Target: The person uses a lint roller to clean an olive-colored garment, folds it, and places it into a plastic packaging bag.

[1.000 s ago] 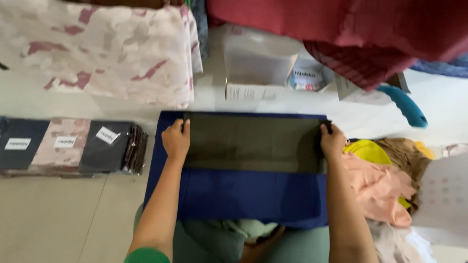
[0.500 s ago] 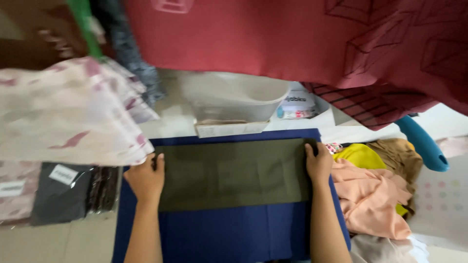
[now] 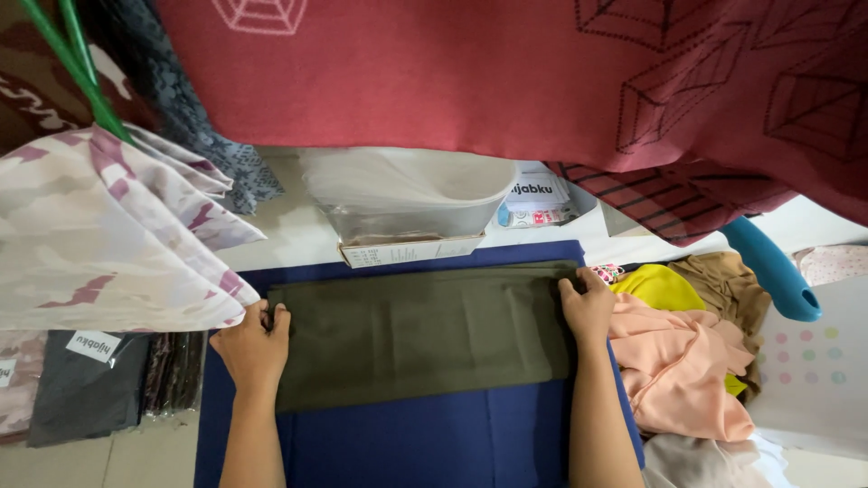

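Olive cloth (image 3: pixel 420 330), folded into a flat band, lies stretched between my hands on a navy mat (image 3: pixel 434 443). My left hand (image 3: pixel 254 346) pinches its near end; my right hand (image 3: pixel 588 307) presses its far end, with peach fabric (image 3: pixel 683 366) just beyond.

Clear plastic bag stack with a white printed card base (image 3: pixel 409 248): lies just beyond the far edge of the cloth held between the left hand (image 3: pixel 253 348) and the right hand (image 3: pixel 588 307), about midway between them. Small clear packet with a white label and red-blue print (image 3: pixel 538 201): beyond the right hand, beside the bag stack. Wrapped dark garment packs bearing white rectangular labels (image 3: pixel 92 344): just outside the left hand, stacked flat; small patterned sticker (image 3: pixel 606 271) touching the right hand's far side.
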